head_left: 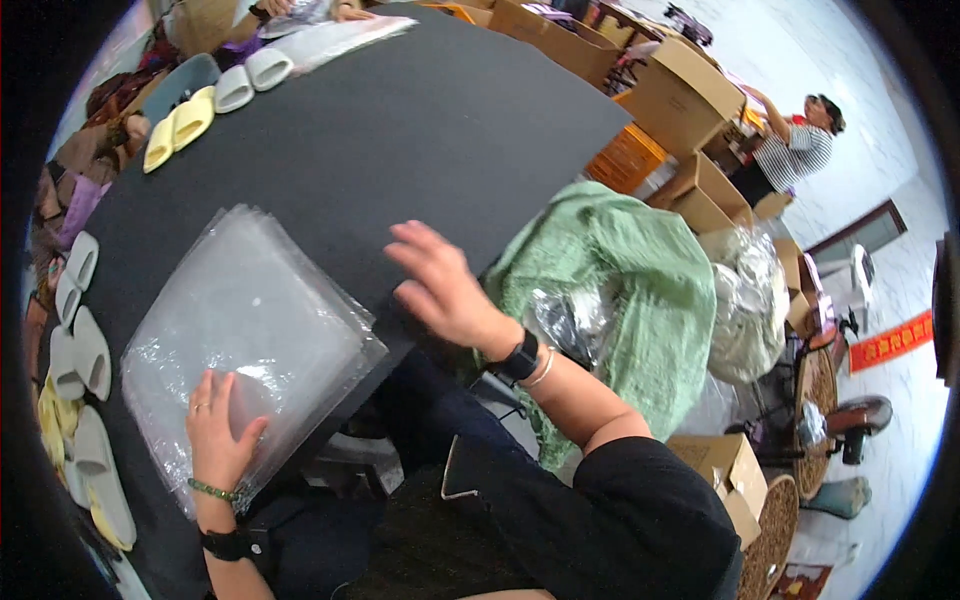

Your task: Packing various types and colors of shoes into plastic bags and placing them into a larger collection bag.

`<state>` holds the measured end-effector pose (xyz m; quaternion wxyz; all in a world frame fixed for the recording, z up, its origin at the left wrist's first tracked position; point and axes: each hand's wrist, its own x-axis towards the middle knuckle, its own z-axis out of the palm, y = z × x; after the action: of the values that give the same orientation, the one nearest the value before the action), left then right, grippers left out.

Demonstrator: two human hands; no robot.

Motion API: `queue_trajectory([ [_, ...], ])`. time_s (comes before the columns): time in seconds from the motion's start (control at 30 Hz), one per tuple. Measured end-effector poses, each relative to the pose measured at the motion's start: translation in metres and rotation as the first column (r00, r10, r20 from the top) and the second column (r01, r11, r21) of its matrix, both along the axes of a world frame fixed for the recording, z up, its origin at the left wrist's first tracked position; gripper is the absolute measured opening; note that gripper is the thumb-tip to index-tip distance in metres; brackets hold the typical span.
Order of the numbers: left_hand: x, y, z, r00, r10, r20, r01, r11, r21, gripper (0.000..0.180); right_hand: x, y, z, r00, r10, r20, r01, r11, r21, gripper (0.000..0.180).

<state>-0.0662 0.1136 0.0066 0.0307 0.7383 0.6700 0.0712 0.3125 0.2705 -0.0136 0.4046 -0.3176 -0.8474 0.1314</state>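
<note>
A stack of clear plastic bags [250, 290] lies on the dark table [400, 120] in front of me. My left hand [222, 425] rests on the near part of the stack, fingers stretched out, a green bead bracelet at its wrist. Above the table's right edge, my right hand [440, 285] hangs in the air with its fingers apart and nothing in them. It is between the stack and a green woven sack [640, 260], whose mouth shows shiny plastic-wrapped dark things [575, 320] that I cannot make out.
Pale grey slippers [85, 350] and yellow slippers [180, 130] line the table's left and far edges. At the far end, another person's hands [350, 12] are by more clear bags [345, 42]. Cardboard boxes [685, 95] and a bulging white sack [745, 310] stand right; a person in stripes [795, 155] stands beyond.
</note>
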Motion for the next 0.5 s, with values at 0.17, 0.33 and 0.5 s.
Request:
queue_trajectory([
  [0.17,-0.003,-0.001,-0.002,1.0,0.013,0.003,-0.013,1.0,-0.022,0.074,0.115,0.003,-0.058,0.969,-0.238,-0.071,0.235,0.971,-0.048,0.026],
  [0.33,0.005,0.004,0.0,1.0,-0.019,0.019,0.019,0.999,-0.029,0.072,0.244,-0.015,-0.192,0.566,-0.81,-0.155,0.567,0.519,-0.64,0.012],
  [0.5,-0.007,-0.006,0.007,0.999,0.026,-0.02,-0.027,0.998,-0.055,0.071,0.271,-0.065,-0.279,0.487,-0.859,0.156,0.249,-0.035,-0.968,0.02],
])
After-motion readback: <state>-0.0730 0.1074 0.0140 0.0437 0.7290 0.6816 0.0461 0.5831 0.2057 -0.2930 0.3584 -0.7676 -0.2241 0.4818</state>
